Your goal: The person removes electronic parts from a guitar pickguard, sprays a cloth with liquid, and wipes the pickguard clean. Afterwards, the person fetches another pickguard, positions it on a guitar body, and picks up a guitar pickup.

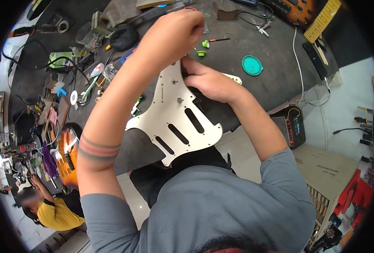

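Observation:
A cream guitar pickguard (pixel 180 122) with three slots and small holes extends from the bench over its front edge, above my lap. My right hand (pixel 208 82) is closed on the pickguard's narrow far end, with the thumb along its edge. My left hand (pixel 179 31) is a closed fist just above that end; its fingers face away, so what they hold is hidden. A cream piece with small holes (pixel 233 79) sticks out beyond my right hand. Green-capped small parts (pixel 205 43) lie past my hands on the dark bench (pixel 233 36).
A teal round lid (pixel 252 65) lies to the right, near a guitar neck (pixel 322 21). Tools, cables and a sunburst guitar body (pixel 67 156) crowd the left. An amplifier (pixel 290 126) stands below the bench. A person in yellow (pixel 60 213) works at far left.

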### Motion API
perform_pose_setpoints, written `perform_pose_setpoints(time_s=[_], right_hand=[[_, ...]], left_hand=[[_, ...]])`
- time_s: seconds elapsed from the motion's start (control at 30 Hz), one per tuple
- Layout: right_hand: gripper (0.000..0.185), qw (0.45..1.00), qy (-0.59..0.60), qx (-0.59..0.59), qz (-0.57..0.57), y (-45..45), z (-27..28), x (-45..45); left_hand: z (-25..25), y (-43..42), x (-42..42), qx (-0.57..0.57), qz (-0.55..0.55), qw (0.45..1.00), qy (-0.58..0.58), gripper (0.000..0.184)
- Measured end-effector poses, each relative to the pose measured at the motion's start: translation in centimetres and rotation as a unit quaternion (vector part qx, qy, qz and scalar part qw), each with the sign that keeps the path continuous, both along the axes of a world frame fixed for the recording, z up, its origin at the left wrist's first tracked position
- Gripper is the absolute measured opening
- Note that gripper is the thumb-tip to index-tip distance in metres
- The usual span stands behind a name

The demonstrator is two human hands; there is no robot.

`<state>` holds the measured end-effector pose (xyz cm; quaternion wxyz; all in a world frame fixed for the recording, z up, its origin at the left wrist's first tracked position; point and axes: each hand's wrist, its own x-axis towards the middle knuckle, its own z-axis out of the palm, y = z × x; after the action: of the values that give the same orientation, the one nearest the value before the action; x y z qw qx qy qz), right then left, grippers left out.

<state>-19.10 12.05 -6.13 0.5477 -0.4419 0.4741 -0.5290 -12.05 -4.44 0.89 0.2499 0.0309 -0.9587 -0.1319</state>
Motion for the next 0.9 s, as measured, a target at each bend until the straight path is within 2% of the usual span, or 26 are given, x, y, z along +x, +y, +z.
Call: perform_pose_setpoints(time_s=[0.07, 0.17, 0.27, 0.3, 0.33, 0.4, 0.5, 0.6, 0.63, 0.73, 0.9], right_hand=[[0.060, 1.000, -0.001, 0.001, 0.001, -0.1, -0.1, -0.1], [0.065, 1.000, 0.010, -0.015, 0.016, -0.3, -0.4, -0.3], [0.066, 1.000, -0.009, -0.021, 0.021, -0.2, -0.2, -0.5], [0.066, 0.999, -0.018, -0.026, 0.023, -0.4, -0.2, -0.4], [0.065, 0.999, -0.027, -0.022, 0.017, -0.5, -0.2, -0.4], [0.064, 0.999, -0.047, -0.013, 0.002, -0.5, -0.5, -0.5], [0.052, 0.998, -0.044, -0.040, -0.013, -0.1, -0.5, -0.2], [0.046, 0.996, -0.050, -0.072, -0.009, -0.4, -0.9, 0.0], [0.044, 0.995, -0.051, -0.083, -0.004, -0.4, -1.1, -0.2], [0.041, 0.996, -0.051, -0.075, 0.001, -0.4, -1.1, -0.3], [0.036, 0.997, -0.042, -0.068, -0.003, 0.0, -0.3, 0.0]], left_hand=[[0.0, -0.7, -0.4, -0.013, -0.004, 1.000, 0.019, 0.020], [1.6, 0.5, 2.9, 0.093, 0.080, 0.992, -0.032, 0.020], [0.8, -0.5, 1.7, 0.214, 0.109, 0.967, -0.086, 0.022], [-0.8, -1.5, 0.4, 0.216, 0.053, 0.972, -0.070, 0.025], [-1.8, -2.2, -0.8, 0.199, 0.018, 0.976, -0.081, 0.029], [-1.8, -1.6, -2.1, 0.117, 0.034, 0.985, -0.119, 0.033], [0.1, -0.3, 0.1, 0.147, 0.043, 0.988, -0.017, 0.033], [2.2, 1.8, 6.4, 0.067, 0.041, 0.994, 0.079, 0.016], [1.9, 2.1, 8.3, 0.043, 0.005, 0.995, 0.086, 0.019], [1.1, 4.9, 10.8, -0.015, 0.021, 0.999, 0.030, 0.018], [1.7, 4.2, 10.6, -0.132, -0.007, 0.991, -0.023, 0.024]])
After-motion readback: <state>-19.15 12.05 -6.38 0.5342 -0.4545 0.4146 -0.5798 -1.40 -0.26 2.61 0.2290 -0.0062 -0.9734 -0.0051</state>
